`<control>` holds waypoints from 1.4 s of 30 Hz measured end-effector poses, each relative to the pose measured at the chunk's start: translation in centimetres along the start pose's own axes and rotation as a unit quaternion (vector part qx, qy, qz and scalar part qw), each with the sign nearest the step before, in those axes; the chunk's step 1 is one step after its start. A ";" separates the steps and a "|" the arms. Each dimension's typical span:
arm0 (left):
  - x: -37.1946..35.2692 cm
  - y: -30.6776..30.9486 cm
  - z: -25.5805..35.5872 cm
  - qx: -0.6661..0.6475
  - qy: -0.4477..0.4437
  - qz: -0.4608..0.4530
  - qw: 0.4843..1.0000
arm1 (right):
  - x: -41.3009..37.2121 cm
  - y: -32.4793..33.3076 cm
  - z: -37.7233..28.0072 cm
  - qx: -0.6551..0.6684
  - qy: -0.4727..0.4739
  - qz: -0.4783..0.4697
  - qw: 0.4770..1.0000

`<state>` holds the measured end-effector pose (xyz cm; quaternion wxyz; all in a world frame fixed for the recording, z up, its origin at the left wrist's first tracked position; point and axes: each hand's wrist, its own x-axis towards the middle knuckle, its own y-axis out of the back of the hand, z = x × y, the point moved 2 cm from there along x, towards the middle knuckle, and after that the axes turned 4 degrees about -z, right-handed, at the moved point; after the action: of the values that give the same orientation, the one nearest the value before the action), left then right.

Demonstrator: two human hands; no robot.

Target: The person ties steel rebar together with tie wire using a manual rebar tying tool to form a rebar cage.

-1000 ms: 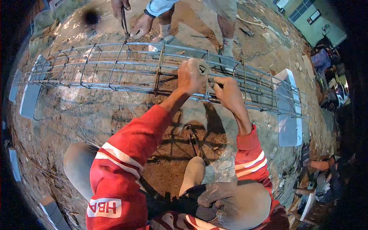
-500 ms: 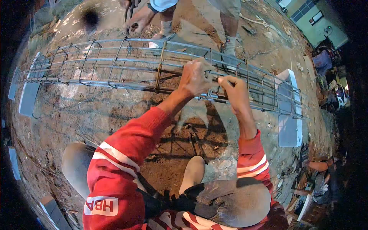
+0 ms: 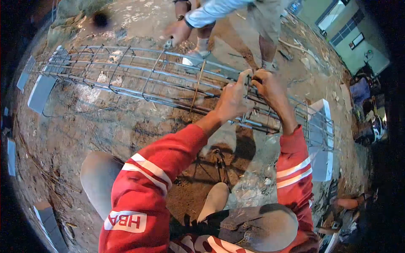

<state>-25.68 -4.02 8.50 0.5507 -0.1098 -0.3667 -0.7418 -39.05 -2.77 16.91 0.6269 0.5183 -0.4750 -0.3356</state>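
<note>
A long rebar cage (image 3: pixel 196 89) of lengthwise bars and square stirrups stretches across in front of me. My left hand (image 3: pixel 231 100) reaches over its right half, thumb and fingers closed near the far upper bar. Close beside it, my right hand (image 3: pixel 271 87) is pinched at the same spot, fingertips nearly meeting the left ones. Whatever thin piece they pinch is too small to make out. Pincers (image 3: pixel 219 163) with long handles lie on the soil below the cage, near my foot.
Pale blocks at the left (image 3: pixel 41 93) and right (image 3: pixel 322 163) carry the cage's ends. Across from me stands another person, whose hand (image 3: pixel 179 32) holds a metal tool at the cage's far bar. More blocks (image 3: pixel 51 223) lie left; clutter (image 3: pixel 373 122) fills the right edge.
Both my hands have moved from the middle of the cage to its far upper bar, still close together. The other person's hand has come lower with the tool. The view has shifted.
</note>
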 end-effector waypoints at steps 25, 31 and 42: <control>-0.6 -0.4 -0.2 -0.051 -0.031 0.107 0.992 | -6.7 5.3 -2.7 0.441 -0.300 -0.108 0.839; -0.6 -4.5 -1.6 -0.017 -0.017 0.165 0.986 | -18.2 3.9 -1.2 0.292 -0.476 -0.001 0.829; -0.2 -2.5 -1.3 -0.032 -0.006 0.108 0.994 | -39.4 -1.6 -8.6 0.253 -0.671 -0.031 0.696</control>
<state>-27.57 -4.43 6.46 0.6218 -0.1707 -0.3316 -0.6887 -43.59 35.71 5.47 -0.0242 0.3087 -0.8200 -0.4813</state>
